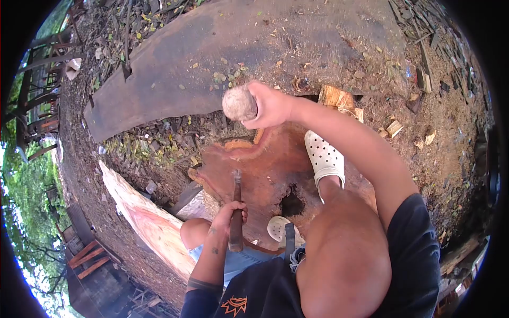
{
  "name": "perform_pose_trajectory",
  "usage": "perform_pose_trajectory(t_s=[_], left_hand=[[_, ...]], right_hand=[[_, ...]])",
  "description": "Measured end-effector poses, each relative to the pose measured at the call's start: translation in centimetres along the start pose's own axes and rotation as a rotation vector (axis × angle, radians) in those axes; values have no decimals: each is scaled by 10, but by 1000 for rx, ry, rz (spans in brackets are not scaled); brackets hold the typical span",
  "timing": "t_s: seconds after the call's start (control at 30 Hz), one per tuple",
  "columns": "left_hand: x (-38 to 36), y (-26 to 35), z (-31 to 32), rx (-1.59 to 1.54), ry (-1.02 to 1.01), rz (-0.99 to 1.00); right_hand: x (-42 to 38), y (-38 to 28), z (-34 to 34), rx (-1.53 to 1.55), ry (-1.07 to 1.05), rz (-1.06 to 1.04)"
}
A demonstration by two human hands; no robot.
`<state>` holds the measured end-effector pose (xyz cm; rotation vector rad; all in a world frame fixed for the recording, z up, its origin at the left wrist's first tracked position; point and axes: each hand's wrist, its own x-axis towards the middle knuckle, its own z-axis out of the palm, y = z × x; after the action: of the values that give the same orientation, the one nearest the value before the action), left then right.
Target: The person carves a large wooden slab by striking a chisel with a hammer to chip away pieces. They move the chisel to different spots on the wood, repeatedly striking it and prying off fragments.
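My left hand (230, 214) is closed around the dark wooden handle of a chisel (237, 204). The chisel's metal blade points away from me, its tip at the face of a reddish-brown wood slab (265, 164). Raised above the slab's far edge, my right hand (270, 106) grips a wooden mallet (239, 103). The mallet's round, pale, worn end shows toward me; the rest is hidden behind it and my fingers. A dark ragged hole (291, 201) opens in the slab, to the right of the chisel.
One white clog (324, 156) is on my foot at the slab's right; another clog (277, 228) is near the hole. A long pale timber (148, 212) lies at left. Beyond the slab is a wide dark board (212, 47). Wood chunks (336, 98) and chips litter the ground.
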<state>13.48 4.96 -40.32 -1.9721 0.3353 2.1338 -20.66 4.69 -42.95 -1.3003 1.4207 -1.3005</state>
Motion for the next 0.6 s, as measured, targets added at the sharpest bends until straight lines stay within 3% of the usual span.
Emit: perform_pose_trajectory(t_s=[0.07,0.13,0.2,0.27,0.33,0.37,0.43,0.53,0.6], left_hand=[[-17,13,16,154,43,114],[-79,24,49,387,129,293],[-130,34,73,374,133,679],[-164,54,80,448,-52,1031],[-189,64,100,517,70,1381],[-200,67,119,504,188,1455],[-205,65,138,434,302,1582],[-179,51,147,598,469,1473],[-138,52,134,1112,563,1292]], right_hand=[[-1,-6,-1,-23,16,-79],[-5,-9,1,1,14,-131],[-2,-10,1,59,-8,-186],[4,0,5,52,-4,-255],[3,4,10,73,-12,-285],[3,5,9,85,-23,-289],[3,2,4,128,-93,-205],[2,0,0,139,-178,-141],[-1,-4,-6,148,-197,-103]])
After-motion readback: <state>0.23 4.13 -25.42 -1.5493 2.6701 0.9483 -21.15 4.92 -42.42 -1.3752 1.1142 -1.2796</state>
